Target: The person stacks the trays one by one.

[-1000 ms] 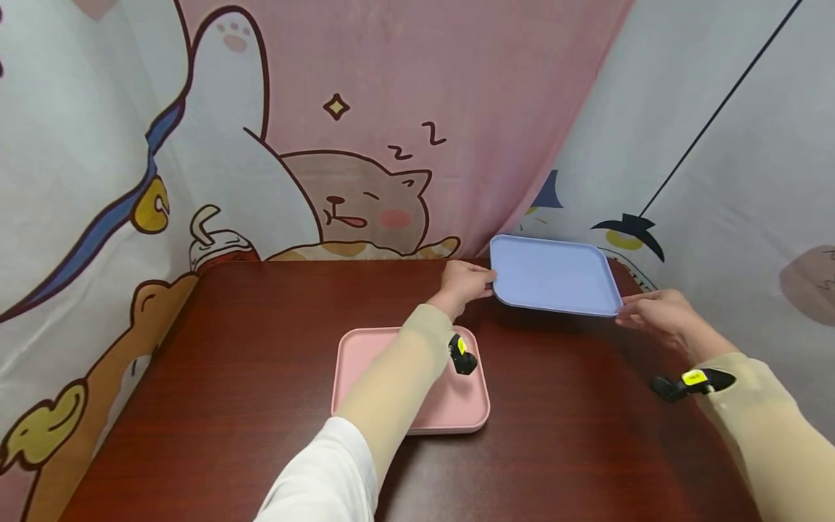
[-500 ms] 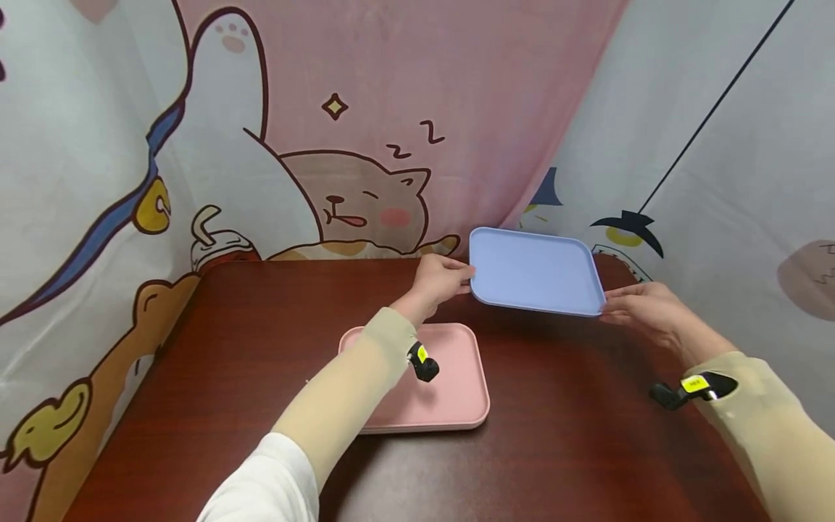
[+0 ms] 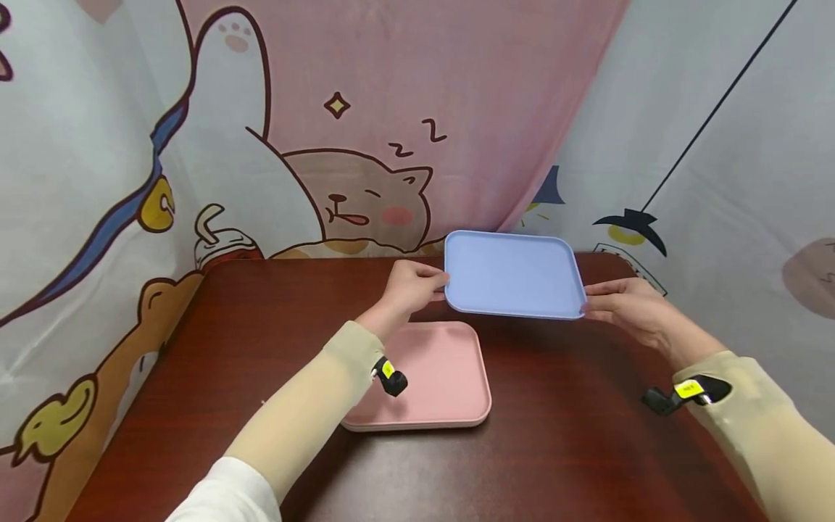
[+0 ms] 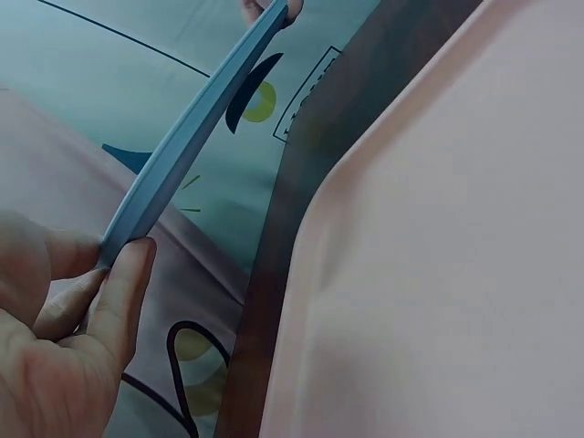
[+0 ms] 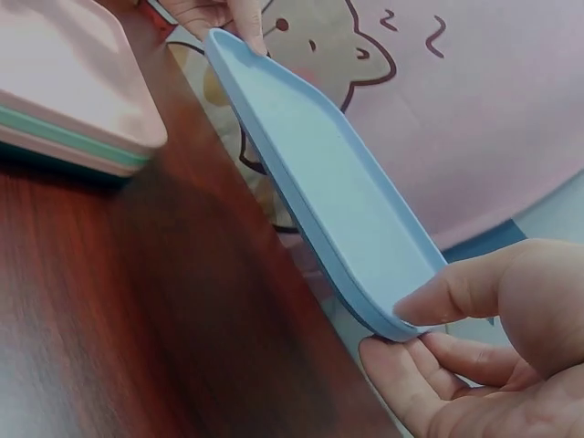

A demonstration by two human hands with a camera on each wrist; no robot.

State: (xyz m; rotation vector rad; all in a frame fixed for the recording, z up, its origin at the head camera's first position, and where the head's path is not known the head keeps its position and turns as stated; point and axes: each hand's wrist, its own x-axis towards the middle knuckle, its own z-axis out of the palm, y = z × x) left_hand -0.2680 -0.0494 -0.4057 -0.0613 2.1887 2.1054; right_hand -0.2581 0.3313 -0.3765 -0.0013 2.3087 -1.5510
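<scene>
Both hands hold a blue rectangular tray (image 3: 515, 274) raised above the back right of the table. My left hand (image 3: 412, 286) pinches its left short side, thumb on the rim and fingers beneath, as the left wrist view also shows. At the front right corner my right hand (image 3: 626, 308) pinches the rim, with the thumb (image 5: 456, 294) on the inside and curled fingers underneath. A pink tray (image 3: 437, 377) lies in the middle of the table, nearer the body, partly covered by the left forearm. In the right wrist view it tops a stack with a green tray (image 5: 55, 132) under it.
The dark red-brown wooden table (image 3: 561, 435) ends at the back against a cartoon-printed curtain (image 3: 365, 196). Curtain cloth also hangs along the left and right sides. A small black camera mount sits on each wrist.
The blue tray has moved left along the back of the table, held by both hands. The left forearm has swung left, so more of the pink tray shows.
</scene>
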